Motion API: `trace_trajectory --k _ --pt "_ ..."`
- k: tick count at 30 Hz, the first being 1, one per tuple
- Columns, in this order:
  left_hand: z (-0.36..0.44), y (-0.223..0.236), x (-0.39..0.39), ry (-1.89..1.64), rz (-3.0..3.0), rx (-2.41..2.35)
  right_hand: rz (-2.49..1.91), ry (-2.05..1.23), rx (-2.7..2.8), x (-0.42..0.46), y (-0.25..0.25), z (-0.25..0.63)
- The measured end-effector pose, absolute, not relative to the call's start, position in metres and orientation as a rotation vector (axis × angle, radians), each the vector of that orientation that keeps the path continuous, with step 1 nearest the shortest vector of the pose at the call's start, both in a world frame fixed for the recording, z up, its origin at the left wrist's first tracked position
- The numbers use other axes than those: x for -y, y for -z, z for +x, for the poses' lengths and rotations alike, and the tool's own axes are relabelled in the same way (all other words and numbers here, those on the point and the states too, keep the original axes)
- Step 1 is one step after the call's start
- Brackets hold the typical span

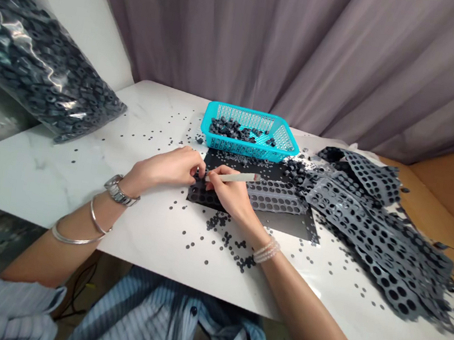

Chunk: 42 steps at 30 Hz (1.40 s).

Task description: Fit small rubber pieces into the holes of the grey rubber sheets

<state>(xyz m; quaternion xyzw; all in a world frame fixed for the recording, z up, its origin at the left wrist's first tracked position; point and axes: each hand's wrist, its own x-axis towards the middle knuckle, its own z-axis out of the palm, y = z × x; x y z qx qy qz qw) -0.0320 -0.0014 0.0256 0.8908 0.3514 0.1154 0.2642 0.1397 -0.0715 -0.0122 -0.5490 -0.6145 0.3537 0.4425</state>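
My right hand (pixel 233 198) is closed round a pale, pen-like stick (pixel 239 177) with a dark upper end. Its lower tip points left, at the left part of a grey strip with rows of black round pieces (pixel 277 197). The strip lies on a dark flat sheet (pixel 297 227) on the table. My left hand (pixel 172 165) rests at the strip's left end, thumb and fingers bent together in a pinch. Whatever sits between those fingertips is too small and dark to make out. Small black discs (pixel 219 223) lie scattered in front of the strip.
Behind my hands stands a turquoise basket (pixel 251 151) holding small black cylindrical parts. Punched grey sheets (pixel 369 248) are heaped at the right. A large clear bag (pixel 50 64) of black parts stands at the left. Grey curtains (pixel 230 34) hang behind the white table (pixel 132 230).
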Motion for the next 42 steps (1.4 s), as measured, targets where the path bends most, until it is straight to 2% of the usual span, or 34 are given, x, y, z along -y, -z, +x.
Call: trace_trajectory --k 14,23,29,42 --pt "-0.025 -0.025 0.009 -0.159 2.690 -1.096 -1.414 -0.781 1.630 0.074 0.008 0.132" --pt "-0.023 -0.026 0.006 -0.107 2.649 -1.041 -1.460 -0.696 1.689 0.075 0.009 0.128" --pt "-0.037 -0.040 -0.006 0.016 2.459 -0.843 -1.443 -0.732 1.726 0.076 0.006 0.126" --pt "-0.024 -0.036 0.006 -0.047 2.519 -1.006 -1.411 -0.823 1.609 0.078 0.006 0.135"
